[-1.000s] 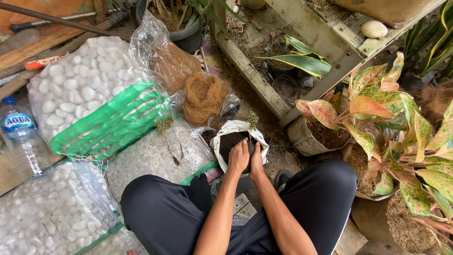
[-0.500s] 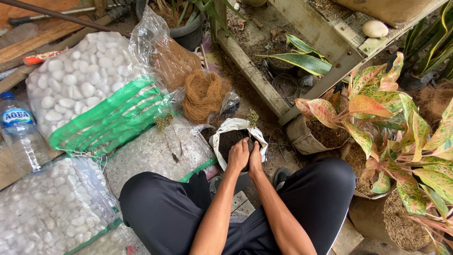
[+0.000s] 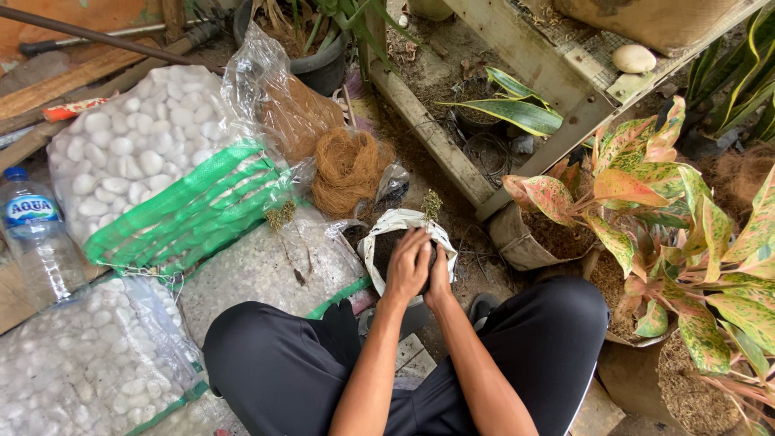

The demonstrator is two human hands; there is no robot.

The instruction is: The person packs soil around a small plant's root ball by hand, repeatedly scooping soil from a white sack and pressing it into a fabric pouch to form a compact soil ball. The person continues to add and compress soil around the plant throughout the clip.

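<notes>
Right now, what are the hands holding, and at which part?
Both hands, left and right, press into the dark soil inside the white bag; no clear grip is visible.

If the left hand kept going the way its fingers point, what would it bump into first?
Probably the dark soil inside the white bag: the left hand points down into it. Depth is unclear; past that stands a small sprig.
</notes>
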